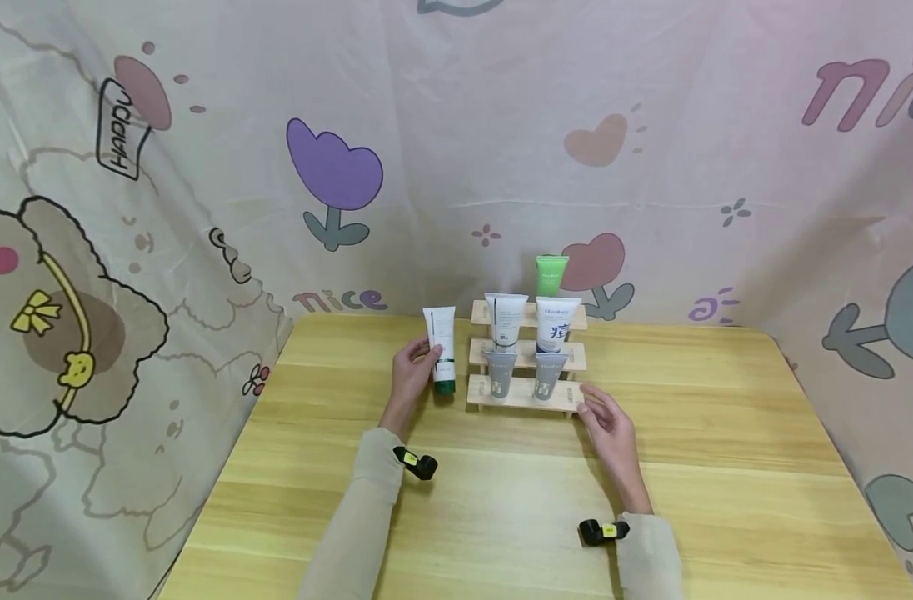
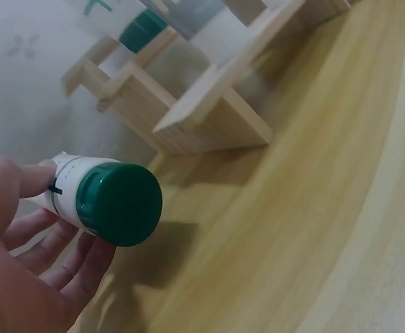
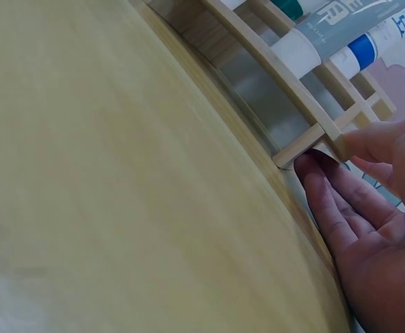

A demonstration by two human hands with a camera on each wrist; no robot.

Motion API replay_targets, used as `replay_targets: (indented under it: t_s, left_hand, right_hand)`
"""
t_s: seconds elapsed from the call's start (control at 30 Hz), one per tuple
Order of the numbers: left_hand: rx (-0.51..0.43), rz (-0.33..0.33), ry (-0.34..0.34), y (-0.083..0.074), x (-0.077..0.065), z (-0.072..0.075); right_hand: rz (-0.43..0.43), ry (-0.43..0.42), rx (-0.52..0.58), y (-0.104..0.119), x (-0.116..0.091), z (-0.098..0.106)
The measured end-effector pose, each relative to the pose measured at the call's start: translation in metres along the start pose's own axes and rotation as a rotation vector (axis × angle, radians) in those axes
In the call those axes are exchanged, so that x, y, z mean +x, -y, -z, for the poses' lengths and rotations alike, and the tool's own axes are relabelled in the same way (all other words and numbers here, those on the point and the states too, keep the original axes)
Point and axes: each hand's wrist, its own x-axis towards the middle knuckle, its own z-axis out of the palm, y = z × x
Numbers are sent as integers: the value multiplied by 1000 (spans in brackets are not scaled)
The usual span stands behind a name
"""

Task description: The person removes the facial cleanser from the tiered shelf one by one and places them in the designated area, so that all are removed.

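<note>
My left hand [image 1: 411, 379] grips a white squeeze tube [image 1: 443, 342], its green cap [image 2: 123, 205] pointing down, just left of a three-tier wooden display rack [image 1: 522, 396]. In the left wrist view the thumb lies on one side of the tube, the fingers on the other, with the cap above the table. At the rack's right end, my right hand [image 1: 612, 429] pinches the lowest tier's corner between thumb [image 3: 372, 142] and fingers. Two grey tubes [image 1: 500, 375] stand on that tier, two white tubes [image 1: 556, 323] on the middle one, and a green tube [image 1: 551, 277] at the top.
The rack stands near the back of a wooden table [image 1: 501, 500]. A printed cloth [image 1: 456, 167] hangs right behind the table and along its left and right sides. Each wrist carries a small black camera [image 1: 425, 467].
</note>
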Motion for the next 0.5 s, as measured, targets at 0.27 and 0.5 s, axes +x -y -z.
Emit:
replay_targets:
  t_s: [0.27, 0.5]
  left_hand:
    - [135, 53, -37, 11, 1, -2]
    - [229, 64, -31, 17, 6, -8]
  right_hand:
    - [10, 21, -20, 32, -12, -1]
    - [33, 10, -13, 36, -11, 0]
